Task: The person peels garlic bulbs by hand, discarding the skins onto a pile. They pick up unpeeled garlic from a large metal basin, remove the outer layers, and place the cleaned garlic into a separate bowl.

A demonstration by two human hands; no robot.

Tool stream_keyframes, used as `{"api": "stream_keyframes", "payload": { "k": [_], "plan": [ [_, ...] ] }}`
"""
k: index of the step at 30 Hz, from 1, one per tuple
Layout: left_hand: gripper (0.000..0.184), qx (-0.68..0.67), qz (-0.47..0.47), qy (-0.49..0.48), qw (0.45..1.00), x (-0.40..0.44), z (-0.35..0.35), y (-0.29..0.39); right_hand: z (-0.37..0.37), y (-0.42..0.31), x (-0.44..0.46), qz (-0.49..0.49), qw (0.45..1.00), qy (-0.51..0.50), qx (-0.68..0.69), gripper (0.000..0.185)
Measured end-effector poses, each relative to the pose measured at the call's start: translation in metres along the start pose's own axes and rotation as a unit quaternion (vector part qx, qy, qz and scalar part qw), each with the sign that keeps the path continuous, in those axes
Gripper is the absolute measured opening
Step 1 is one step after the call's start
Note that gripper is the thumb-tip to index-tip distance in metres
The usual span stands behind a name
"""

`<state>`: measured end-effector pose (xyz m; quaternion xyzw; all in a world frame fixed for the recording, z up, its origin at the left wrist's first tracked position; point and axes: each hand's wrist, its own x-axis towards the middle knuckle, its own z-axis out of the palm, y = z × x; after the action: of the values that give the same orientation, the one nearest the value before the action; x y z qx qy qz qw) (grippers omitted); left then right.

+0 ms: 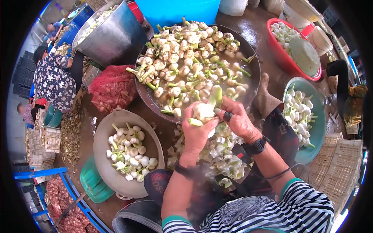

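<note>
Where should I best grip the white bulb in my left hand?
Probably around the rounded body of the white bulb, cupped from the left by the left hand: its fullest part sits there, while the green stalk slants up and right.

Both forearms reach to the dark round pan's (pixel 248 48) near rim, left hand (pixel 194 134) cupped inward, right hand (pixel 241 122) beside it with bent fingers.

My remote feed's top edge crops a blue tub (pixel 176 11) beyond the wide basin (pixel 247 44); on the basin's near side, the left hand (pixel 199 130) masks some peelings (pixel 221 153); far to the basin's left, I barely discern a person (pixel 28 115).
</note>
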<state>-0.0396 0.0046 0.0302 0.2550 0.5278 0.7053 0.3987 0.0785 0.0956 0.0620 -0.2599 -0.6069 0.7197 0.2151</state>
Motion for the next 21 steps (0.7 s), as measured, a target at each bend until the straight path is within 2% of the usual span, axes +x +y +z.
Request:
{"api": "stream_keyframes", "payload": {
  "k": [1, 4, 7, 10, 13, 16, 17, 20, 21],
  "plan": [
    [0.063, 0.061, 0.051, -0.013, 0.997, 0.003, -0.004, -0.008, 0.0, 0.004, 0.001, -0.055, 0.998, 0.017, 0.0, 0.03],
    [0.06, -0.034, 0.007, -0.026, 0.999, -0.001, 0.003, 0.003, 0.001, 0.0, -0.003, -0.029, 0.992, 0.032, 0.121, 0.028],
    [0.057, -0.074, -0.045, -0.023, 0.996, -0.002, 0.003, 0.001, -0.007, 0.008, 0.0, -0.077, 0.995, 0.046, -0.034, 0.03],
    [0.052, -0.061, -0.059, -0.031, 0.996, -0.003, -0.004, -0.006, 0.007, -0.002, 0.001, -0.061, 0.991, 0.122, -0.003, 0.031],
    [0.048, -0.28, -0.164, -0.079, 0.942, -0.005, -0.014, 0.001, 0.003, -0.001, 0.0, -0.057, 0.988, 0.134, -0.044, 0.03],
    [0.056, -0.32, -0.192, -0.11, 0.921, 0.0, -0.014, 0.007, -0.003, 0.006, 0.0, -0.007, 0.991, 0.134, -0.002, 0.028],
    [0.052, -0.315, -0.201, -0.09, 0.923, 0.002, -0.013, 0.007, -0.004, 0.008, 0.001, -0.018, 0.99, 0.137, 0.007, 0.029],
    [0.048, -0.176, -0.162, 0.123, 0.963, 0.008, -0.001, -0.013, -0.004, 0.013, 0.001, -0.047, 0.988, 0.149, 0.002, 0.029],
    [0.036, -0.171, -0.149, 0.083, 0.97, 0.004, -0.007, -0.012, -0.003, 0.015, 0.0, -0.053, 0.987, 0.152, -0.021, 0.029]
  ]
}}
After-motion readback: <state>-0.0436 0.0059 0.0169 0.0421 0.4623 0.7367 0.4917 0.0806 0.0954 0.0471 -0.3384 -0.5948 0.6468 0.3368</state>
